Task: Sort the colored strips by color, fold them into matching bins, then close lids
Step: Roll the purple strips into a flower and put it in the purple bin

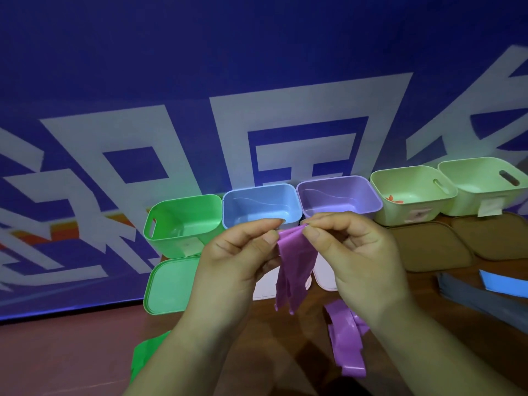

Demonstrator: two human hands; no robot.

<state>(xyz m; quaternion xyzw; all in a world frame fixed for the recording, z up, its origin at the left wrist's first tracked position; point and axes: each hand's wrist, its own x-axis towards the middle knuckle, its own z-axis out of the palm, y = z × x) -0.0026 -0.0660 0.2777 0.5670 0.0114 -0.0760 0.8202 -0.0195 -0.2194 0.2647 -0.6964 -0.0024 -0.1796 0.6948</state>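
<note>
Head view: a folded purple strip held up in both hands, just short of its matching bin.

The left hand (pixel 237 258) and right hand (pixel 351 252) each pinch the top edge of the soft, glossy purple plastic strip (pixel 295 261) between thumb and forefinger, with the other fingers loosely curled. The strip hangs straight down from the pinch, long axis vertical, its loose ends above the brown wooden table (pixel 71 352). The open lilac plastic bin (pixel 340 195) stands directly beyond the fingertips and slightly towards the right hand, which is nearer to it; the pale blue plastic bin (pixel 260 201) sits beyond the left hand. The drop, I judge, calls for a short forward carry over the near rim. A second crumpled purple strip (pixel 345 338) lies on the table under the right wrist.
</note>
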